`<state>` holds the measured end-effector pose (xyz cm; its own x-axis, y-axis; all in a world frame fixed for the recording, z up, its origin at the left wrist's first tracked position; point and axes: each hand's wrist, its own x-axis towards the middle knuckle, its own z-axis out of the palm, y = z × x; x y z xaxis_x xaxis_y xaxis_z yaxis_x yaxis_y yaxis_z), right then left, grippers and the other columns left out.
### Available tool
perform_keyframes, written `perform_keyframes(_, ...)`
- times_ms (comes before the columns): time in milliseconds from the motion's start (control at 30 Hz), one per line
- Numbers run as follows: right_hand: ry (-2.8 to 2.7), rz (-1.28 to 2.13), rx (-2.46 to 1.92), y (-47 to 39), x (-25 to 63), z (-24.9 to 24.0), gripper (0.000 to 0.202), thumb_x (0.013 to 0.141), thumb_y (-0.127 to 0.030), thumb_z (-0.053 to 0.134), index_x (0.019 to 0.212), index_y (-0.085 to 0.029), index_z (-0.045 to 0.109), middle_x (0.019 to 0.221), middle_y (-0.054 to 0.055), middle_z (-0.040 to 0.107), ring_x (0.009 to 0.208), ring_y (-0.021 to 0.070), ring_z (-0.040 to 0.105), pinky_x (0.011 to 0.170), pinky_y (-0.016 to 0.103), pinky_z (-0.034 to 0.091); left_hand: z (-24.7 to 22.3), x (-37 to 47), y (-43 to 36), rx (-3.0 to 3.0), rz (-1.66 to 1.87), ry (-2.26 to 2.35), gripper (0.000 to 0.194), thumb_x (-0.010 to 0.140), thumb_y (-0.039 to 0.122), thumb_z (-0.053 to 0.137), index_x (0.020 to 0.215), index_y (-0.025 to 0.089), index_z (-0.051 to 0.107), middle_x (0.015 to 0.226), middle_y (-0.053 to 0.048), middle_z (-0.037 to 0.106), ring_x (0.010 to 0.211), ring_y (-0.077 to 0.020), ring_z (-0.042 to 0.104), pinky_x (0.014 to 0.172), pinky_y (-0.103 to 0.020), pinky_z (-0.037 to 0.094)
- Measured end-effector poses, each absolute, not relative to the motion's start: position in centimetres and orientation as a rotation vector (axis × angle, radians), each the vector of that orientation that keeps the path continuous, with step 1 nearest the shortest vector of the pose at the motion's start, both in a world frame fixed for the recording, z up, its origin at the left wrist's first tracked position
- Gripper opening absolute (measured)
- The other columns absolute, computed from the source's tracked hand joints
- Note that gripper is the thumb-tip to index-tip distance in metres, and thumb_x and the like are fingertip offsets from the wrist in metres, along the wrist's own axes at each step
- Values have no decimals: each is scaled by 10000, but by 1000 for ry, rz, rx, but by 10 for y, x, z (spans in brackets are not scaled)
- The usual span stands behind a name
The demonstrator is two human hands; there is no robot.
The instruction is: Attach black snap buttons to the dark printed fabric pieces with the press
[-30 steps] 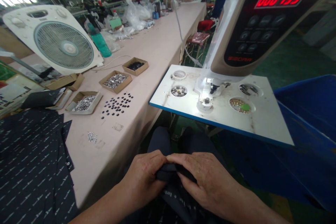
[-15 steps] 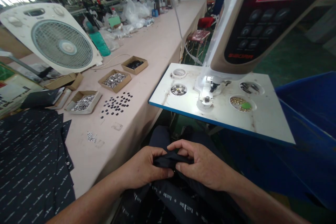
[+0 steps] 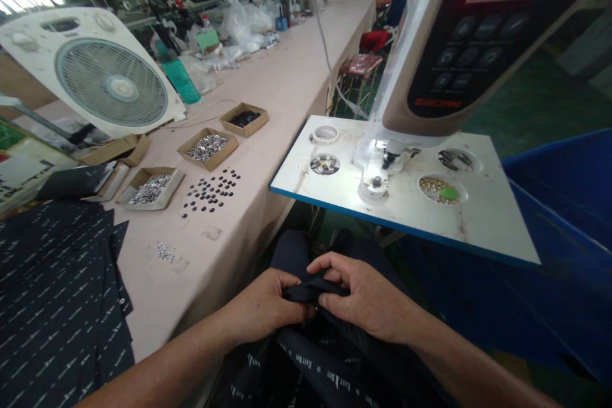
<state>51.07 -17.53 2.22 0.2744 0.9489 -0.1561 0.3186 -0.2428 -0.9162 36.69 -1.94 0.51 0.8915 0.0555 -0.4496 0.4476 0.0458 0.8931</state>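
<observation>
Over my lap lies a dark fabric piece (image 3: 329, 366) with white "East Boy" lettering. My left hand (image 3: 270, 306) pinches a folded edge of it between thumb and fingers. Opposite, my right hand (image 3: 356, 296) grips the same fold with its thumb underneath and index finger arched over the top. The two hands are close together, the bunched cloth between them. Whatever sits inside the fold is hidden by the fingers. Ahead of the hands stands a snap-fastening machine (image 3: 435, 64) with a red display, its pressing head above a small lit die (image 3: 377, 183).
The white machine table (image 3: 296, 166) has cups of small metal parts. On the left table (image 3: 258, 185) are boxes of snap parts (image 3: 208, 148), loose dark snaps (image 3: 210, 194), tiny silver pieces (image 3: 165, 252), a fan (image 3: 119, 86) and stacked printed cloth (image 3: 57, 293). Blue bins (image 3: 568, 236) stand right.
Both hands keep hold of the fold, with only slight finger shifts. The left wrist has turned a little, and the cloth below has moved slightly. The display reads the same.
</observation>
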Motion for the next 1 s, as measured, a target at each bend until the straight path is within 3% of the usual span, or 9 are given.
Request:
perform_keyframes(400, -1246, 963, -1734, -175, 518, 27, 330, 811, -111, 602, 1126, -210, 618, 941, -14, 715, 790, 150, 653, 691, 231, 464, -5, 367, -21, 1421, -244, 398, 252, 696, 276, 700, 666, 141, 489, 596, 46, 362, 539, -70, 287, 494, -210, 210)
perform_keyframes(600, -1471, 678, -1774, -173, 527, 24, 218, 855, -127, 638, 1030, -234, 712, 976, -16, 714, 907, 162, 643, 816, 245, 442, -8, 364, -18, 1262, -289, 360, 294, 688, 298, 775, 690, 110, 549, 625, 22, 440, 545, -67, 359, 526, -194, 268)
perform_keyframes(767, -1380, 563, -1785, -172, 522, 7, 239, 903, -215, 638, 1136, -241, 684, 1119, -5, 704, 1035, 174, 633, 932, 258, 428, -11, 364, -19, 1106, -202, 371, 361, 685, 357, 823, 861, 74, 683, 767, -60, 600, 625, -110, 516, 616, -209, 391)
perform_keyframes(900, -1274, 804, -1794, -177, 520, -3, 195, 953, -344, 567, 1061, -241, 693, 1030, -2, 709, 961, 186, 649, 856, 260, 470, -13, 367, -22, 1154, -85, 329, 327, 655, 331, 842, 872, 111, 733, 924, -53, 601, 745, -132, 560, 669, -216, 436)
perform_keyframes(1000, -1155, 910, -1863, -179, 522, -9, 352, 951, -508, 513, 985, -212, 701, 946, 28, 705, 908, 226, 650, 810, 289, 497, -14, 370, -21, 1257, 49, 263, 299, 650, 319, 843, 900, 172, 768, 1163, -50, 592, 1001, -199, 582, 850, -256, 464)
